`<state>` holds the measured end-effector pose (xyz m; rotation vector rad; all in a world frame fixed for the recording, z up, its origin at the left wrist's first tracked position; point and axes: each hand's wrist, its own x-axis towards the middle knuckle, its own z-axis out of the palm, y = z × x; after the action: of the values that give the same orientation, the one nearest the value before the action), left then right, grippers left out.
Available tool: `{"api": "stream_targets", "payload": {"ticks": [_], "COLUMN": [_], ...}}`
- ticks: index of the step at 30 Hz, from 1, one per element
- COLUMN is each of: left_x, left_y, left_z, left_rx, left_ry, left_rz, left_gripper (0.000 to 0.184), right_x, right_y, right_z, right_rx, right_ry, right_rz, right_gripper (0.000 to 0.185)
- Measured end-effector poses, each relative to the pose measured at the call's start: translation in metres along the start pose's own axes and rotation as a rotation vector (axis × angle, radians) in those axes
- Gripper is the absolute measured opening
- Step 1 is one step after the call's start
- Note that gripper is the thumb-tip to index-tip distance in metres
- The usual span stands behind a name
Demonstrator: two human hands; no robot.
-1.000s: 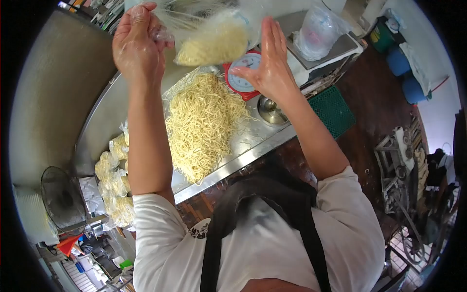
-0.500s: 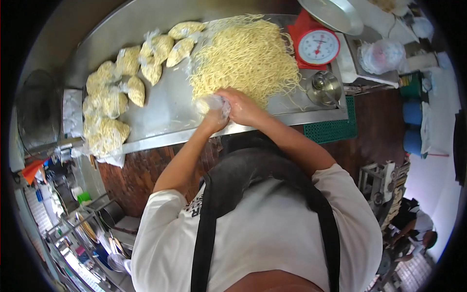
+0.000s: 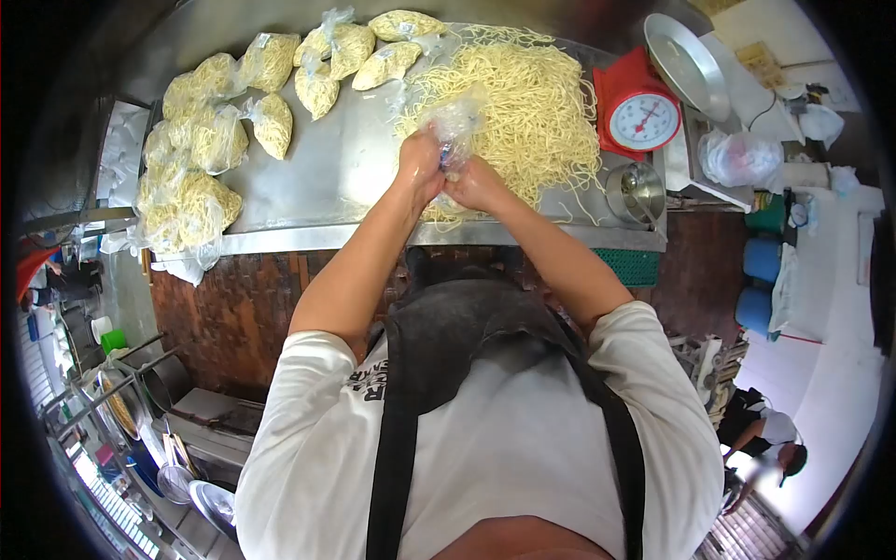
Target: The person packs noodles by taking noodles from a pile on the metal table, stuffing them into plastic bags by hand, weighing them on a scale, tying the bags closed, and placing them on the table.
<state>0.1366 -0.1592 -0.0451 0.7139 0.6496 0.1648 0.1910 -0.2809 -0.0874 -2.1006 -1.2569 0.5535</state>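
Item: one clear plastic bag (image 3: 455,119), held over the near side of the loose noodles (image 3: 532,117); contents cannot be told from the noodles behind.

Left hand (image 3: 421,161): fingers curled around the bag's near end. Right hand (image 3: 473,184): fingers gathered on the same end, just beside the left.

Progress, as judged: a good part done. Filled bags (image 3: 273,126), about a dozen, some overlapping, lie along the left and far side of the metal surface (image 3: 327,177). A large heap remains unbagged.

Adjacent, right of heap: red scale (image 3: 617,98) with a metal pan (image 3: 689,70) on top; metal bowl (image 3: 637,193), near the front edge. Scale and bowl hem the heap on that side; nothing visible stands between hands and noodles.

Outlying: bundled plastic (image 3: 740,159), far right; green mat (image 3: 625,268), below the surface; another person (image 3: 777,429), well apart, lower right.
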Motion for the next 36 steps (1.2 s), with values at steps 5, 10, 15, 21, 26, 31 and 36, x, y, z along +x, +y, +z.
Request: {"api": "stream_targets", "payload": {"ticks": [5, 10, 15, 21, 26, 31, 36], "left_x": [-0.045, -0.078, -0.052, -0.032, -0.052, -0.046, -0.060], "left_y": [0.004, -0.028, 0.034, 0.118, 0.031, -0.028, 0.001], "left_z": [-0.019, -0.030, -0.043, -0.019, -0.014, -0.038, -0.055], "left_rx": [0.622, 1.239, 1.529, 1.549, 0.117, 0.053, 1.442], "left_ry": [-0.232, 0.064, -0.230, 0.273, -0.141, -0.031, -0.253], "left_rz": [0.423, 0.919, 0.913, 0.589, -0.173, -0.107, 0.311], "left_gripper": [0.060, 0.100, 0.067, 0.026, 0.041, 0.027, 0.018], "right_x": [0.014, 0.030, 0.017, 0.017, -0.021, -0.066, -0.040], "right_y": [-0.005, -0.018, -0.051, -0.090, -0.105, -0.049, -0.031], "right_z": [0.012, -0.007, -0.071, -0.105, -0.075, -0.043, -0.023], "right_rx": [-0.112, -0.025, -0.139, -0.219, 0.048, 1.013, 0.218], "right_ry": [0.272, 0.285, 0.022, 0.023, 0.214, -0.087, 0.061], "right_rz": [-0.001, -0.162, -0.154, -0.056, -0.156, 0.442, 0.007], "right_gripper": [0.049, 0.038, 0.010, 0.029, 0.037, 0.021, 0.022]}}
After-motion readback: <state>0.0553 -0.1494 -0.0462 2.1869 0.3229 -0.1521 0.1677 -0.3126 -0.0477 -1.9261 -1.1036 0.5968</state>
